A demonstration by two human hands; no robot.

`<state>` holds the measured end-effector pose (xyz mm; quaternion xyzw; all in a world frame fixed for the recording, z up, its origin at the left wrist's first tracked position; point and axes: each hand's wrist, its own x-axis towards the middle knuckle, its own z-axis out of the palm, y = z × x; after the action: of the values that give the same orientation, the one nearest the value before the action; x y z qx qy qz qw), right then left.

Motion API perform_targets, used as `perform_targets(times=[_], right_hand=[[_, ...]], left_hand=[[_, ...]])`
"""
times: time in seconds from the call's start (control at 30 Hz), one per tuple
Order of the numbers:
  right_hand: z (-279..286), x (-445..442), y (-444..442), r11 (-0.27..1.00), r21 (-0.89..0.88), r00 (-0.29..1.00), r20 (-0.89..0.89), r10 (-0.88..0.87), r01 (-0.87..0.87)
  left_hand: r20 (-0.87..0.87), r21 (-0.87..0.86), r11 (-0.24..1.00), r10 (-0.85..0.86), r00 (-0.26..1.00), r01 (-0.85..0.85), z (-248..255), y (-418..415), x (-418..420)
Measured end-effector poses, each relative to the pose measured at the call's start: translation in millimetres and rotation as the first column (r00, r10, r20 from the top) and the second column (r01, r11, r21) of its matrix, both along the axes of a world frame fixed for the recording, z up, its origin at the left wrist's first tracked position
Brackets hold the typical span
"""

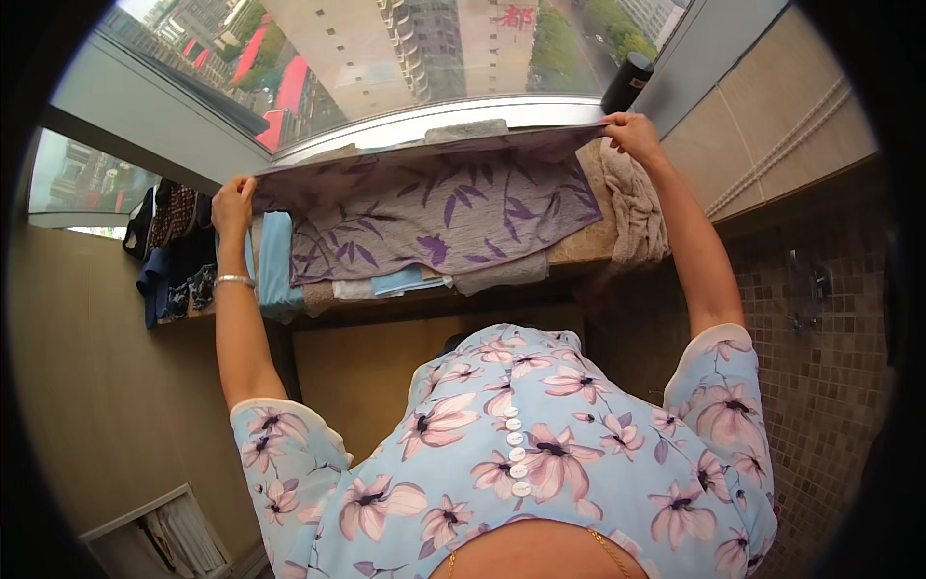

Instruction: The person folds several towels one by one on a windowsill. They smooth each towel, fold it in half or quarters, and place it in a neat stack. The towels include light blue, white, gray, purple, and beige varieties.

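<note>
A grey towel with purple leaf patterns (448, 210) is stretched wide between my two hands. My left hand (233, 206) pinches its far left corner, and my right hand (631, 139) grips the far right corner. The towel's far edge is raised, while its near part lies over other cloths on the stone sill (579, 246). Under and beside it show a light blue cloth (276, 253), a grey cloth (503, 273) and a small blue cloth (399, 281). A bunched beige towel (636, 210) rests on the sill below my right hand.
A black cylinder (628, 81) stands by the window (434, 51) at the back right. Dark clothing or shoes (173, 224) and blue slippers (152, 282) sit at the sill's left end. White cords (781, 148) run along the right wall; a tap fixture (810, 289) is lower right.
</note>
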<state>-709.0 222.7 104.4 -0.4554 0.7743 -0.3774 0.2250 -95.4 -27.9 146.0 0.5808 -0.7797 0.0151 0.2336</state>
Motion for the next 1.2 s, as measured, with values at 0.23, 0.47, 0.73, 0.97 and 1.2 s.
perform_targets(times=[0.23,0.47,0.73,0.97,1.2], right_hand=[[-59,33,93,0.975,-0.149,0.974,-0.182,0.136,-0.164],[-86,46,123,0.983,-0.096,0.985,-0.088,0.151,-0.159],[-85,47,103,0.971,-0.198,0.931,0.362,-0.051,0.131],[-104,59,108,0.964,0.138,0.969,-0.134,-0.209,0.227],[-99,47,93,0.939,0.317,0.991,-0.045,-0.122,0.130]], left_hand=[[-0.069,-0.164,0.957,-0.255,0.964,0.241,-49,111,48],[-0.034,0.011,0.984,-0.176,0.984,0.176,-97,169,80],[-0.155,-0.066,0.995,-0.084,0.984,0.074,-91,149,78],[-0.118,0.069,0.997,-0.029,0.993,0.037,-124,158,92],[-0.133,0.056,0.998,-0.021,0.991,0.029,-120,173,75]])
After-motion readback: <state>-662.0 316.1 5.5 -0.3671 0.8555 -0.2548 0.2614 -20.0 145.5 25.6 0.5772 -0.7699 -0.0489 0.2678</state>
